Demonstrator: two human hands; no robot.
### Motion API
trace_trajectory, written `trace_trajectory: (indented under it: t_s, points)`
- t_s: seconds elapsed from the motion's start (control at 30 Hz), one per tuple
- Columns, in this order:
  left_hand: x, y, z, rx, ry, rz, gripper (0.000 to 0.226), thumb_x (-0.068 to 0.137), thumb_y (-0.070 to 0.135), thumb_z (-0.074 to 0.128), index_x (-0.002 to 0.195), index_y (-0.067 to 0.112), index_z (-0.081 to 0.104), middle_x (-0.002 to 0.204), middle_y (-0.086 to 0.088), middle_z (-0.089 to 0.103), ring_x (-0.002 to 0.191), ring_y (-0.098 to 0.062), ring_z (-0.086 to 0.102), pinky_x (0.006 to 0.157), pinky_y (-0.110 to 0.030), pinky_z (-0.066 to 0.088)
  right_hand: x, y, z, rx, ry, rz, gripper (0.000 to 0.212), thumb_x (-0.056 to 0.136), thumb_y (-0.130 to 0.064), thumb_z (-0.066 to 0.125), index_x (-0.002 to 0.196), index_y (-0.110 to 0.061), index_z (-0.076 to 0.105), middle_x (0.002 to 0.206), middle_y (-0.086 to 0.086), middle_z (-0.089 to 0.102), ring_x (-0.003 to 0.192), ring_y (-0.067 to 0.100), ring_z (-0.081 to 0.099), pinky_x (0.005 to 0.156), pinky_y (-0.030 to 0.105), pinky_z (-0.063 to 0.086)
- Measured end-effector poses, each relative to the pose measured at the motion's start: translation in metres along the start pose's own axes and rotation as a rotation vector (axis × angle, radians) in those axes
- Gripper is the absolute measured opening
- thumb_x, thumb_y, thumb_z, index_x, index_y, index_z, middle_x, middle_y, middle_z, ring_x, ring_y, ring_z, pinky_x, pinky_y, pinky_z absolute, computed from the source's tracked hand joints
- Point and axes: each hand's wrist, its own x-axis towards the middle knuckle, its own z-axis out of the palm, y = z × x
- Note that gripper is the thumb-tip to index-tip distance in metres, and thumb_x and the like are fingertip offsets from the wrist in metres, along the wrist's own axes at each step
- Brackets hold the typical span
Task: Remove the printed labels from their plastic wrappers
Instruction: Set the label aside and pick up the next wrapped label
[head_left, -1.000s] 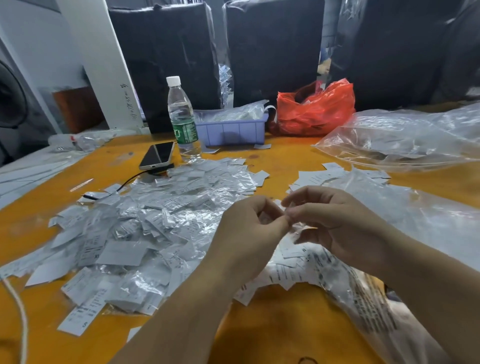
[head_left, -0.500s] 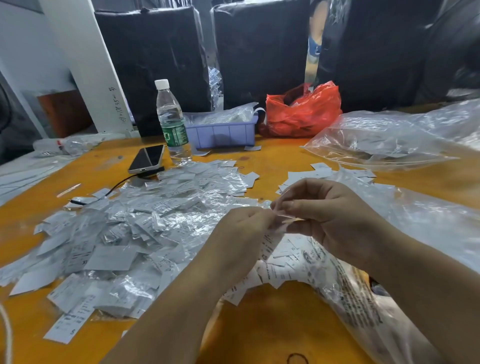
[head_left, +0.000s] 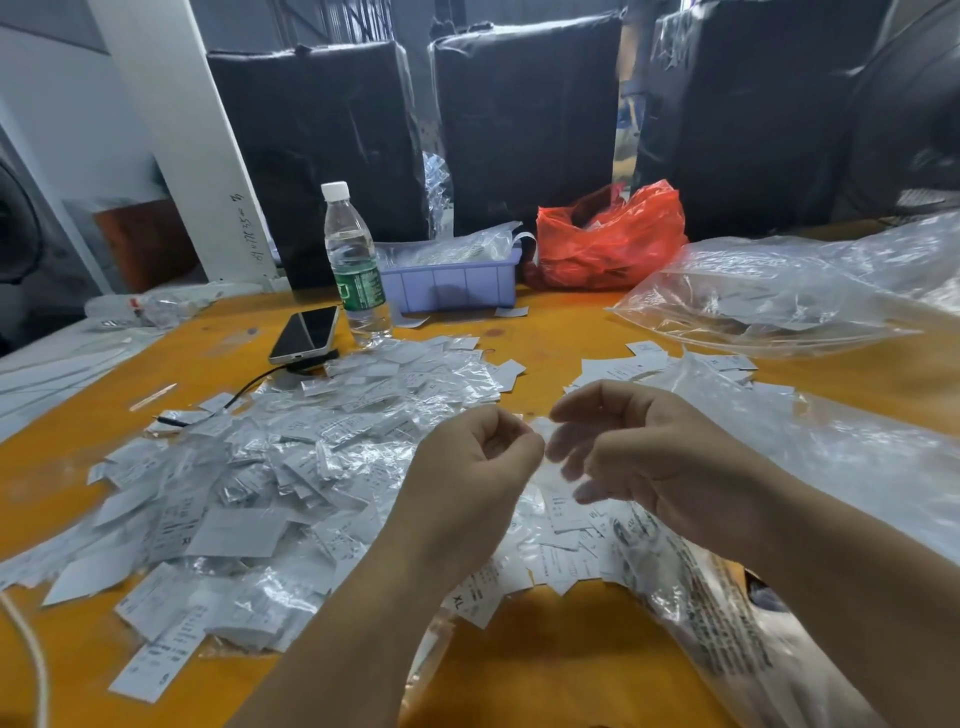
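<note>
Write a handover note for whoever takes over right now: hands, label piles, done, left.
Left hand: fingers curled, pinching a clear wrapper at its edge.
Right hand: fingers blurred, at the same wrapper; its hold is unclear.
Large heap of wrapped labels lies left of the hands on the orange table.
Loose labels lie under and beyond the hands, so some are done.
Left: most of the heap.

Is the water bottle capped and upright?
Yes. The bottle stands upright on the table beside the phone, white cap on.

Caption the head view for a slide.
Left hand and right hand work a clear wrapper above heaped labels on an orange table.
</note>
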Motion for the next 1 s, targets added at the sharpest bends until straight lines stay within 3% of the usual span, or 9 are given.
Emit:
trace_trajectory:
  t_s: [0.07, 0.17, 0.3, 0.47, 0.67, 0.8, 0.9, 1.0]
  points:
    - [-0.002, 0.000, 0.000, 0.073, -0.014, 0.036, 0.018, 0.089, 0.027, 0.065, 0.073, 0.018, 0.066, 0.071, -0.010, 0.063, 0.067, -0.026, 0.057, 0.058, -0.035, 0.045, -0.001, 0.000, 0.002, -0.048, -0.049, 0.045, 0.041, 0.063, 0.001, 0.068, 0.104, -0.006, 0.066, 0.086, 0.009, 0.069, 0.073, 0.018, 0.064, 0.068, 0.030, 0.056]
    - [-0.002, 0.001, 0.000, 0.121, -0.018, 0.045, 0.026, 0.090, 0.032, 0.065, 0.069, 0.017, 0.064, 0.059, -0.001, 0.056, 0.060, -0.020, 0.055, 0.057, -0.033, 0.045, 0.000, 0.000, 0.003, -0.067, -0.024, 0.041, 0.022, 0.073, -0.005, 0.079, 0.093, -0.007, 0.071, 0.079, 0.010, 0.067, 0.070, 0.018, 0.062, 0.067, 0.029, 0.055]
    - [0.002, 0.002, 0.001, 0.028, -0.028, -0.005, 0.034, 0.094, 0.038, 0.060, 0.073, 0.011, 0.063, 0.061, -0.003, 0.052, 0.057, -0.017, 0.050, 0.059, -0.043, 0.046, 0.001, 0.000, 0.001, 0.008, 0.061, 0.016, 0.022, 0.059, -0.012, 0.078, 0.079, -0.008, 0.070, 0.074, 0.014, 0.068, 0.063, 0.020, 0.061, 0.061, 0.029, 0.056]
    - [0.003, 0.002, -0.002, -0.080, -0.089, -0.021, 0.020, 0.089, 0.030, 0.063, 0.079, 0.013, 0.068, 0.069, -0.015, 0.057, 0.058, -0.011, 0.050, 0.052, -0.024, 0.042, 0.002, 0.001, 0.002, 0.075, 0.155, -0.021, 0.030, 0.047, -0.012, 0.083, 0.072, -0.008, 0.069, 0.075, 0.021, 0.067, 0.059, 0.022, 0.063, 0.057, 0.029, 0.057]
    - [0.001, 0.004, -0.007, -0.069, 0.019, 0.014, 0.016, 0.091, 0.021, 0.062, 0.077, 0.016, 0.067, 0.077, -0.016, 0.061, 0.065, -0.020, 0.055, 0.061, -0.044, 0.050, 0.001, 0.002, 0.001, 0.058, 0.068, 0.013, 0.032, 0.064, -0.009, 0.075, 0.093, -0.002, 0.065, 0.076, 0.019, 0.069, 0.060, 0.022, 0.062, 0.057, 0.030, 0.056]
    - [0.002, 0.007, -0.008, -0.085, 0.070, -0.047, 0.014, 0.089, 0.018, 0.061, 0.079, 0.009, 0.064, 0.075, -0.019, 0.058, 0.065, -0.020, 0.051, 0.067, -0.052, 0.051, 0.000, 0.002, 0.002, -0.001, 0.030, 0.027, 0.025, 0.065, -0.018, 0.074, 0.084, -0.001, 0.071, 0.072, 0.017, 0.067, 0.059, 0.022, 0.060, 0.055, 0.028, 0.054]
    - [0.002, 0.008, -0.008, -0.055, -0.011, -0.053, 0.020, 0.081, 0.034, 0.061, 0.078, 0.015, 0.064, 0.066, -0.001, 0.056, 0.063, -0.012, 0.051, 0.064, -0.047, 0.048, 0.001, 0.002, 0.001, -0.068, 0.020, 0.018, 0.027, 0.064, -0.025, 0.077, 0.078, -0.003, 0.071, 0.064, 0.011, 0.062, 0.055, 0.018, 0.055, 0.053, 0.025, 0.049]
    - [-0.001, 0.011, -0.003, -0.009, -0.095, -0.004, 0.019, 0.080, 0.041, 0.059, 0.079, 0.023, 0.066, 0.068, 0.011, 0.063, 0.065, -0.005, 0.057, 0.063, -0.030, 0.048, -0.002, 0.002, 0.002, -0.262, -0.069, 0.002, 0.026, 0.068, -0.025, 0.086, 0.076, -0.005, 0.071, 0.060, 0.008, 0.059, 0.055, 0.019, 0.050, 0.049, 0.025, 0.041]
